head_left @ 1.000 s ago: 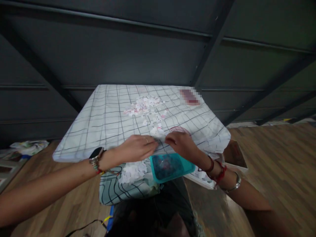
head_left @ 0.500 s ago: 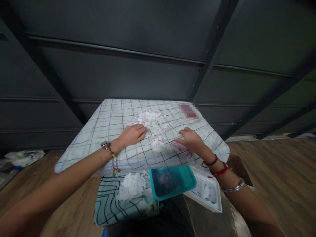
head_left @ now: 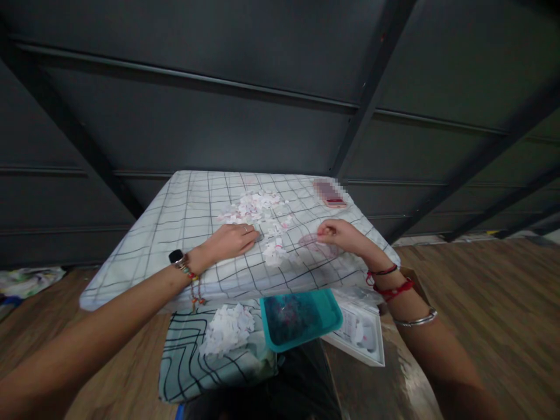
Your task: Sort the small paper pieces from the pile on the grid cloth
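Observation:
My left hand (head_left: 236, 239) rests on the checked cloth (head_left: 192, 204), its fingers curled down beside a heap of small white paper slips (head_left: 259, 204). What lies under those fingers is hidden. My right hand (head_left: 341, 235) hovers low over a blurred pinkish, loop-like bundle (head_left: 318, 247), thumb and fingertips pinched together. Whatever is in that pinch is too small to make out. Between the hands sits a smaller cluster of white pieces (head_left: 275, 253), one with a pink mark.
A phone (head_left: 333, 195) lies at the table's far right. Below the near edge are a teal tray (head_left: 336, 318) with small dark and pinkish contents, a white box (head_left: 380, 350) and another pile of white slips (head_left: 230, 329) on a patterned cushion (head_left: 179, 361). A dark panelled wall (head_left: 227, 128) stands behind.
My right hand's fingers have gone from spread apart to pinched together over the pinkish bundle. My left hand stays in nearly the same place, while the whole view has shifted slightly.

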Tool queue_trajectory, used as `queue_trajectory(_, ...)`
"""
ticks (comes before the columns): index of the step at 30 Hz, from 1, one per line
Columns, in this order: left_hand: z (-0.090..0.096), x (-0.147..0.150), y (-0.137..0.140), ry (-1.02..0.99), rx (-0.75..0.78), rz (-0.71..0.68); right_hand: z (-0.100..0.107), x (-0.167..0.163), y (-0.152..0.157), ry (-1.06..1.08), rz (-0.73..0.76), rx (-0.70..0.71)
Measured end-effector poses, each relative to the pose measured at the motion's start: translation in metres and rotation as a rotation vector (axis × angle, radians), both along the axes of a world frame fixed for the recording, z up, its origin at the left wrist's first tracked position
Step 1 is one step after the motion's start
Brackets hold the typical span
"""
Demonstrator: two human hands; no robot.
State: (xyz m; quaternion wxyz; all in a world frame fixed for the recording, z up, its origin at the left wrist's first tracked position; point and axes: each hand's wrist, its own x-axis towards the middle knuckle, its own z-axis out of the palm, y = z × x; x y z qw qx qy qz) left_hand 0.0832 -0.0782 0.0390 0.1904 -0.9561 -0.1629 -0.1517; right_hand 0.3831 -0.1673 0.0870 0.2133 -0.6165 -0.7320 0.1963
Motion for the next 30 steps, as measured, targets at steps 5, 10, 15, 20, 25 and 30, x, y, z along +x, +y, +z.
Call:
queue_trajectory(5,0.0,0.001,0.001,-0.024,-0.035,-0.014,0.009,-0.033,0.0,-0.141,0.153,0.356)
queue_trajectory(10,-0.001,0.001,0.001,0.002,-0.036,-0.002,-0.009,-0.04,0.003,-0.336,0.268,0.347)
queue_trajectory(15,-0.002,0.0,0.002,0.03,-0.005,0.003,-0.014,-0.034,-0.001,-0.453,0.344,0.418)
queue_trajectory(20,-0.002,0.0,0.002,0.016,0.013,0.002,-0.008,-0.043,-0.007,-0.59,0.383,0.516)
queue_trajectory(25,-0.003,0.0,0.002,-0.001,-0.007,-0.003,-0.003,-0.037,-0.011,-0.67,0.355,0.527)
queue_trajectory(30,-0.003,0.0,0.003,0.01,-0.006,0.0,-0.003,-0.039,-0.013,-0.607,0.369,0.545)
